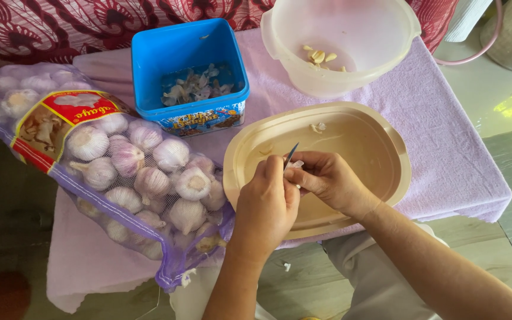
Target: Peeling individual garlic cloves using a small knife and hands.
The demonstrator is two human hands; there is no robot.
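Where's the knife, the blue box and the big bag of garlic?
knife (pixel 291 155), head view, on the thin blade.
blue box (pixel 149 65), head view, on its left inner wall.
bag of garlic (pixel 125 172), head view, on the mesh middle.

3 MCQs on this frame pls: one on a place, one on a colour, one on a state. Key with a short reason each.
1. Where is the mesh bag of garlic bulbs?
A. left of the beige tray
B. inside the clear bowl
C. on the floor

2. What colour is the tub holding the garlic skins?
A. red
B. blue
C. green

3. What is the left hand doing?
A. resting flat
B. gripping a small knife
C. holding the bowl

Key: 1 A, the bag lies beside the beige tray; 2 B, blue walls; 3 B, the blade rises from the fist toward the right hand.
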